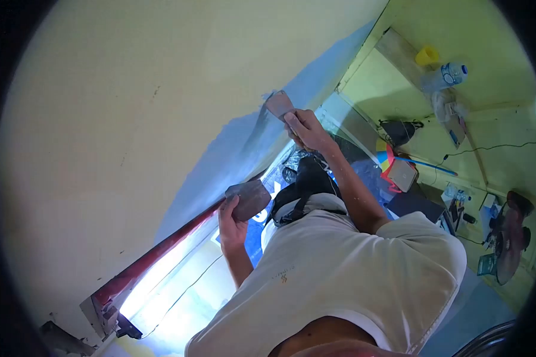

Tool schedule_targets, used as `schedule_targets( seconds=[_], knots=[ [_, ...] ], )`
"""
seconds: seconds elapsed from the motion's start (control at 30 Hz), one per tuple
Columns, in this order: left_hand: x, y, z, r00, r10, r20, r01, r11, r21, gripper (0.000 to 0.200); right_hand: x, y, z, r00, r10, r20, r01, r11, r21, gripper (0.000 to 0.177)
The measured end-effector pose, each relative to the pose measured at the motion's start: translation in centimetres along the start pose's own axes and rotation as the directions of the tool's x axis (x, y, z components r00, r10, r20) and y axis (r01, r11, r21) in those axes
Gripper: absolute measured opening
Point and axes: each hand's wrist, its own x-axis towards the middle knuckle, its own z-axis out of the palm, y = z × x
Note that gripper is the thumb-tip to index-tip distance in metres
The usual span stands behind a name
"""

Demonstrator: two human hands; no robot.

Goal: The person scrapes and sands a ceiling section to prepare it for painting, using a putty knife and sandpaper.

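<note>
My right hand [307, 128] is raised and grips a flat putty blade [279, 105] pressed against the cream wall [131, 119], at the edge of a blue-grey coated patch [232, 160]. My left hand [232, 221] is lower and holds a second flat blade [250, 199] loaded with grey paste, close to the wall just above a dark red strip [161, 253]. My white T-shirt [345, 273] fills the lower middle, with a black strap [304, 184] hanging at the chest.
A bright window opening [173, 285] runs below the red strip. On the yellow floor at the right lie a plastic bottle [452, 74], a yellow cup [427, 56], cables, a small box [402, 174], a fan [509, 238] and other loose items.
</note>
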Motion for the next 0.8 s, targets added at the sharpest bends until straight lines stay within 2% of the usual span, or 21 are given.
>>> schedule_targets(
  seconds=[0.07, 0.1, 0.2, 0.23, 0.33, 0.37, 0.47, 0.5, 0.57, 0.63, 0.73, 0.77, 0.8],
  knots=[
    [-0.4, 0.1, 0.6, 1.0, 0.013, 0.016, -0.013, 1.0, -0.016, 0.021, 0.1, 0.1, -0.3, 0.999, 0.015, 0.033, -0.015, 1.0, 0.005, 0.044],
    [-0.3, 0.2, 0.5, 0.999, -0.026, -0.027, 0.025, 0.999, -0.045, 0.02, -0.1, 0.2, -0.3, 0.999, 0.023, 0.048, -0.024, 1.0, 0.009, 0.044],
    [0.5, 0.0, 0.1, 1.0, 0.022, 0.002, -0.022, 1.0, 0.004, 0.02, 0.3, 0.1, -0.2, 0.999, 0.011, 0.039, -0.011, 1.0, -0.017, 0.043],
    [0.9, 0.0, 0.2, 0.999, 0.025, 0.035, -0.026, 0.999, 0.027, 0.02, 0.4, -0.3, 0.1, 0.997, -0.071, 0.029, 0.071, 0.997, 0.015, 0.043],
    [1.5, -0.2, 0.3, 0.998, 0.044, 0.044, -0.045, 0.999, 0.013, 0.02, 0.3, 0.1, 0.0, 0.999, -0.031, 0.032, 0.03, 0.999, 0.027, 0.042],
    [1.6, -0.2, -0.3, 0.998, 0.032, 0.046, -0.034, 0.999, 0.025, 0.021, 0.5, 0.9, -0.3, 1.0, 0.03, 0.003, -0.03, 0.994, 0.107, 0.041],
    [1.5, -0.2, 0.4, 0.998, 0.042, 0.051, -0.043, 0.999, 0.018, 0.022, 0.5, -0.1, -0.5, 1.0, -0.024, 0.017, 0.023, 0.999, 0.035, 0.042],
    [1.2, -0.2, 0.9, 0.998, 0.058, 0.034, -0.058, 0.998, 0.004, 0.023, 0.4, -1.0, 0.5, 0.999, -0.031, 0.01, 0.03, 0.996, 0.079, 0.042],
    [0.7, -0.4, 1.3, 0.999, 0.032, 0.024, -0.032, 0.999, 0.019, 0.023, -0.1, -0.3, 0.2, 1.0, -0.007, -0.02, 0.008, 0.999, 0.035, 0.043],
    [1.1, 0.0, 0.9, 0.998, 0.049, 0.039, -0.05, 0.998, 0.034, 0.022, 0.4, -1.1, -0.1, 1.0, -0.006, -0.013, 0.005, 0.998, -0.068, 0.046],
    [1.3, 0.0, 1.2, 0.996, 0.069, 0.051, -0.071, 0.997, 0.039, 0.021, 0.3, -2.9, 1.1, 0.998, -0.056, 0.028, 0.056, 0.998, -0.006, 0.047],
    [1.3, -0.1, 1.1, 0.997, 0.055, 0.049, -0.057, 0.997, 0.042, 0.022, 0.9, -3.2, 1.2, 0.992, -0.102, 0.08, 0.105, 0.994, -0.041, 0.047],
    [1.0, 0.0, 0.7, 0.998, 0.048, 0.049, -0.05, 0.997, 0.05, 0.023, 0.5, -2.4, 1.0, 0.995, -0.064, 0.07, 0.067, 0.997, -0.029, 0.047]
  ],
)
